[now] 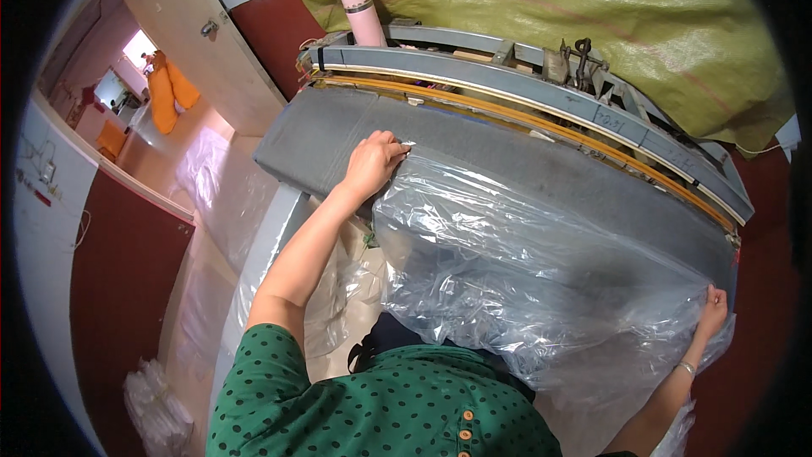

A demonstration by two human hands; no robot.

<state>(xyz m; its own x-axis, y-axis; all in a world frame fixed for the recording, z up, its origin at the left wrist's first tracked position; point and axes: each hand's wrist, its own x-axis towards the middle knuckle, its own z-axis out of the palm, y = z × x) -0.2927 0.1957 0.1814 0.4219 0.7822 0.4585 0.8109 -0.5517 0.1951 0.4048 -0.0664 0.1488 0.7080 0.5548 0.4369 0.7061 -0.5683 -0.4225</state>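
Observation:
A clear plastic sheet [499, 245] is stretched across the grey padded bench [321, 123] in front of me and hangs down over its near edge. At the sheet's upper left corner, my left hand [372, 165] is closed, pinching the film against the grey surface. My right hand [715, 309] is closed on the sheet's far right corner, near the bench's right end. Between the two hands the top edge of the plastic runs taut and slanting. Wrinkles and shiny folds cover its lower part.
Behind the pad runs a long grey metal frame [474, 76] with a yellow strip [507, 118] and metal clamps [581, 59]. A pink bottle [364, 17] stands at its left. Green woven sheeting [541, 0] hangs behind. Bundled plastic [156, 406] lies lower left, near an open door [199, 34].

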